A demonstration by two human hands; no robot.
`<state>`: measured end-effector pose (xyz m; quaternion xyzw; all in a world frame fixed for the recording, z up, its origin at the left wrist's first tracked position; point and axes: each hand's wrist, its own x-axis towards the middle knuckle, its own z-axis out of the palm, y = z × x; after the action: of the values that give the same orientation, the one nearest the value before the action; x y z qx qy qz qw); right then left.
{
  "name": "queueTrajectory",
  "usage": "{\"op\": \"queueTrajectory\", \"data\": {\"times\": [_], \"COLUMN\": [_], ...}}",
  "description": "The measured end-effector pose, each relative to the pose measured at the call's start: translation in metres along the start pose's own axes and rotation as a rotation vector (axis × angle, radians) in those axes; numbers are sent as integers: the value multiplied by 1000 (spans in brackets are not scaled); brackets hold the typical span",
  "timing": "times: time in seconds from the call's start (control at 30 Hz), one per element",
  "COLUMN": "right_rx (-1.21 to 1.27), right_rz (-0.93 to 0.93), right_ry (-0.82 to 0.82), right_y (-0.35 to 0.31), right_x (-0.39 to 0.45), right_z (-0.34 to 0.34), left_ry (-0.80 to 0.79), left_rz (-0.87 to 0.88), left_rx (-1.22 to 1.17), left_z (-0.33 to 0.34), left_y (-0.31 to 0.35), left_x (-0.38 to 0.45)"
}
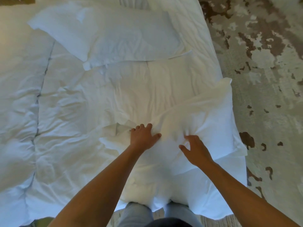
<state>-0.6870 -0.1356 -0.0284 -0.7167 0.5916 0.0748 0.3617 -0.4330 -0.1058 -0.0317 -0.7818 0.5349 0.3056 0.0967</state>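
Observation:
A white pillow lies slantwise on the near right part of the bed, its far corner reaching the bed's right edge. My left hand presses flat on the pillow's left end, fingers spread. My right hand is on the pillow's middle with bent fingers. Its fingertips dig into the puckered case while the thumb stands apart. A loose flap of the pillowcase sticks out left of my left hand.
A second white pillow lies farther back on the rumpled white duvet. A patterned grey-brown rug covers the floor on the right. My legs in jeans stand against the bed's near edge.

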Motion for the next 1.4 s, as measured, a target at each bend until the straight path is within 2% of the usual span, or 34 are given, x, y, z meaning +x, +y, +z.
{"op": "queueTrajectory", "data": {"times": [0.23, 0.37, 0.67, 1.07, 1.23, 1.4], "right_rx": [-26, -84, -138, 38, 124, 163], "right_rz": [-262, -322, -192, -161, -204, -235], "right_ry": [185, 187, 0, 122, 261, 296], "right_y": [5, 17, 50, 103, 123, 133], "right_x": [-39, -47, -61, -132, -158, -170], "right_z": [-48, -62, -46, -15, -19, -28], "left_ry": [118, 166, 201, 86, 128, 241], "left_rz": [6, 17, -9, -64, -71, -33], "left_rx": [-19, -56, -97, -35, -89, -129], "left_z": [29, 53, 76, 99, 102, 96], "left_y": [22, 25, 43, 54, 62, 60], "left_x": [-108, -156, -207, -225, -235, -244]}}
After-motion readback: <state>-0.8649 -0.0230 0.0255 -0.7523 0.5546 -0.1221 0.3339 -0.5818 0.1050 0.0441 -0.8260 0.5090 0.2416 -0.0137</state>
